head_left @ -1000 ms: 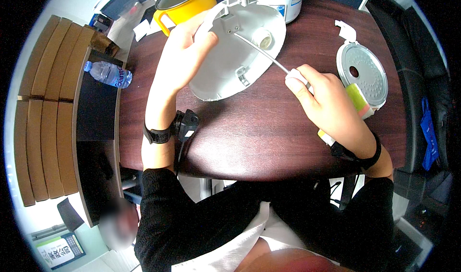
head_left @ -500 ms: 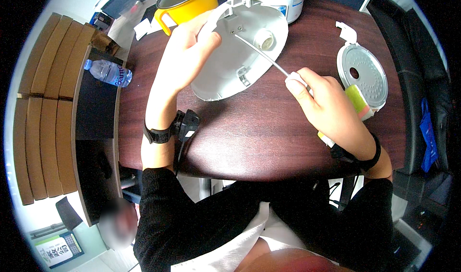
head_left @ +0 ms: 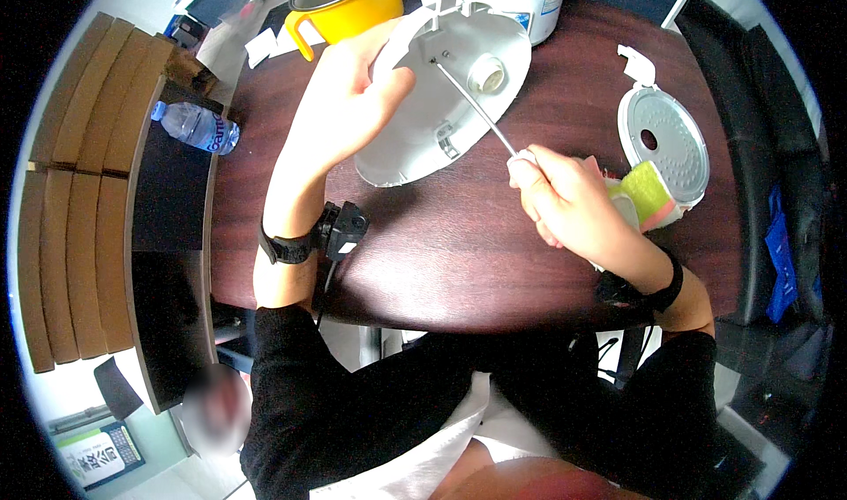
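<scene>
While your left hand (head_left: pixel 348 103) clamps the white cover's (head_left: pixel 441 103) edge at upper centre, your right hand (head_left: pixel 565 202), fist closed on the screwdriver (head_left: pixel 476 108), angles its shaft up-left into the cover's screw.

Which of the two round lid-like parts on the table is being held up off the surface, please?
The white plastic cover at top centre, tilted in the left hand; the perforated metal disc lies flat, untouched, at right.
</scene>
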The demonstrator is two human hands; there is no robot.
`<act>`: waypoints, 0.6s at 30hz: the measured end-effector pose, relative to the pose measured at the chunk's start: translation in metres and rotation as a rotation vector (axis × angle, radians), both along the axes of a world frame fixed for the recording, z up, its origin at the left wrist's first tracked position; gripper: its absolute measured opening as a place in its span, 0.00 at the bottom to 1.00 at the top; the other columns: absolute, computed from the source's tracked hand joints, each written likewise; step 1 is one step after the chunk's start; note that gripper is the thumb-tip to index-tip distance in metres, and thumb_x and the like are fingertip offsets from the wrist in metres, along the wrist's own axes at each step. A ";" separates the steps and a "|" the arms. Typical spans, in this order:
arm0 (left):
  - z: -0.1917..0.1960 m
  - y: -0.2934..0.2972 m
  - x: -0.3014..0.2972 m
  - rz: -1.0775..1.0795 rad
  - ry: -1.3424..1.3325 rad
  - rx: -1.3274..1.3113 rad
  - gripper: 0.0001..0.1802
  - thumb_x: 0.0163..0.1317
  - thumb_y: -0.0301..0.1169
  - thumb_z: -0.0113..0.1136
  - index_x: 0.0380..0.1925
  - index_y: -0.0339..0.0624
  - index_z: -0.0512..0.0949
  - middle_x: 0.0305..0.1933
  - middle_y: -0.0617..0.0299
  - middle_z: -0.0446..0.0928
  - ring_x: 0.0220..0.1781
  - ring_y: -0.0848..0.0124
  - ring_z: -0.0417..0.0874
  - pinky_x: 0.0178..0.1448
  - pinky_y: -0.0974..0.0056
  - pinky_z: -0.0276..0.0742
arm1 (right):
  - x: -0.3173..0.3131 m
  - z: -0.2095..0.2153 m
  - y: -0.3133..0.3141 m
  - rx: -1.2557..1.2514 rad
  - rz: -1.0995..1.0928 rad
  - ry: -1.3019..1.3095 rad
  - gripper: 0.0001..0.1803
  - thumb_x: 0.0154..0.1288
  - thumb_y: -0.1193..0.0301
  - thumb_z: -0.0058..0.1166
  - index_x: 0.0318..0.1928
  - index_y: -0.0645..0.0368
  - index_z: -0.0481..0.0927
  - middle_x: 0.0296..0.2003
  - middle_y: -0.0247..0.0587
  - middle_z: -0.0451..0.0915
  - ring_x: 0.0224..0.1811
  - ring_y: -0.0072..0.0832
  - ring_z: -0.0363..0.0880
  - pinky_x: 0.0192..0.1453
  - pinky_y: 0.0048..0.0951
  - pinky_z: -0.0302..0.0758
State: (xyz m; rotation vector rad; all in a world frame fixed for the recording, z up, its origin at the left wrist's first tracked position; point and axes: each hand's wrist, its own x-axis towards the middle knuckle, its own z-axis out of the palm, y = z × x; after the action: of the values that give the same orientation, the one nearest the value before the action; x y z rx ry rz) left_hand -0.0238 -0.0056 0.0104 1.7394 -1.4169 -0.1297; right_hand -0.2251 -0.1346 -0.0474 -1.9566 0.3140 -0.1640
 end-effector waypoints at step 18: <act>0.005 0.003 0.002 -0.004 0.126 0.094 0.23 0.53 0.26 0.47 0.51 0.32 0.71 0.38 0.64 0.75 0.41 0.76 0.71 0.48 0.71 0.67 | 0.002 0.011 -0.016 -0.186 -0.042 0.020 0.16 0.68 0.61 0.45 0.34 0.63 0.72 0.19 0.46 0.74 0.16 0.42 0.72 0.22 0.36 0.69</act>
State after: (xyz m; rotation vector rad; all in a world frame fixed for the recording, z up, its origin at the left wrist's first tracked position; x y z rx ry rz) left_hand -0.0216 -0.0023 0.0158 1.7721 -1.3410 -0.3069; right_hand -0.2235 -0.1508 -0.0366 -2.1379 0.3636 -0.2069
